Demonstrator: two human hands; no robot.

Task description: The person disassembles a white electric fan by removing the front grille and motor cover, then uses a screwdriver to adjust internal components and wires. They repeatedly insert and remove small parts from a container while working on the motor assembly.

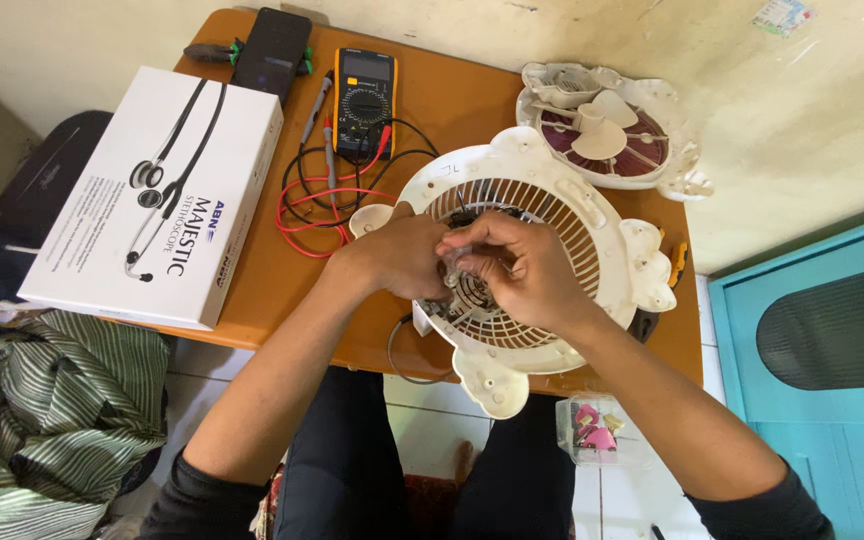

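Observation:
A white round fan grille housing (592, 225) lies flat on a small orange-brown table (272, 310). Both hands meet over its centre. My left hand (400, 258) rests on the grille's left rim, fingers curled around a small part at the hub. My right hand (519, 268) pinches the same small pale part (455, 252) from the right. The hub itself is mostly hidden under my fingers. A thin dark cable (402, 360) hangs from the housing off the table's near edge.
A yellow multimeter (364, 100) with red and black leads (307, 215) lies behind the housing. A second fan part with a pale blade (607, 130) sits at the back right. A white box (157, 195), a black device (270, 50), a clear tub (592, 432) and striped cloth (47, 420) lie around.

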